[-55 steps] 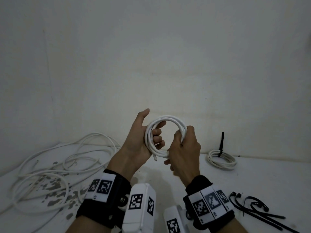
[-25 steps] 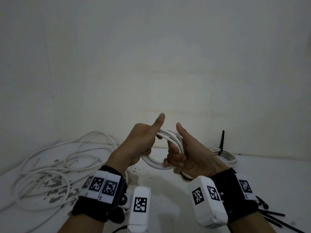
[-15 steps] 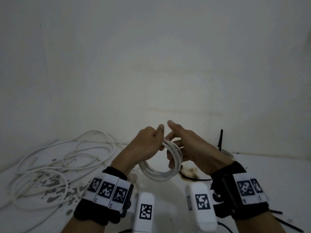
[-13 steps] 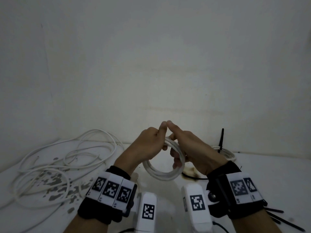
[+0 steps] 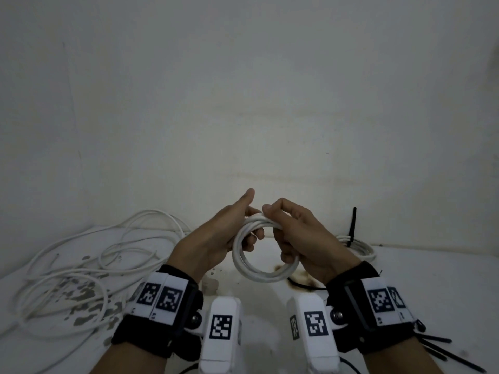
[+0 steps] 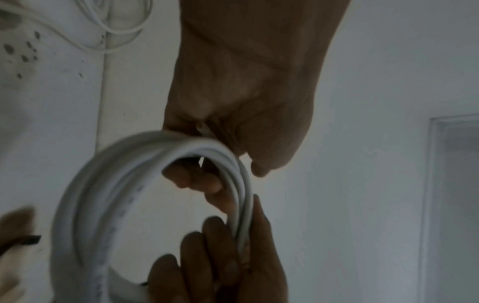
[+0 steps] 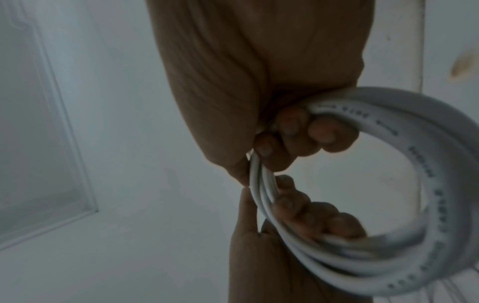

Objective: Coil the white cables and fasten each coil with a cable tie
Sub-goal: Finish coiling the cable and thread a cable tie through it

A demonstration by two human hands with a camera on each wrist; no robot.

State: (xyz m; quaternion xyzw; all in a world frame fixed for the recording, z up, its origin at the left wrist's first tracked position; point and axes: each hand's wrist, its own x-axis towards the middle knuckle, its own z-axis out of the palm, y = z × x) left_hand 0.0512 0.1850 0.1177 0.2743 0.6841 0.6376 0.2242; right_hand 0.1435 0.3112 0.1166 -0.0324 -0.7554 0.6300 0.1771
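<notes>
Left hand (image 5: 216, 236) and right hand (image 5: 299, 238) each grip white coil (image 5: 259, 271), printed lettering only in right wrist view

Dark printed lettering along the white cable coil (image 7: 412, 168), too blurred to read

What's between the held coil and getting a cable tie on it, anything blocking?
Nothing visible blocks it. Both the left hand and right hand grip the white coil in the air. Loose black cable ties lie on the table at far right, untouched; a hand must let go to fetch one.
</notes>
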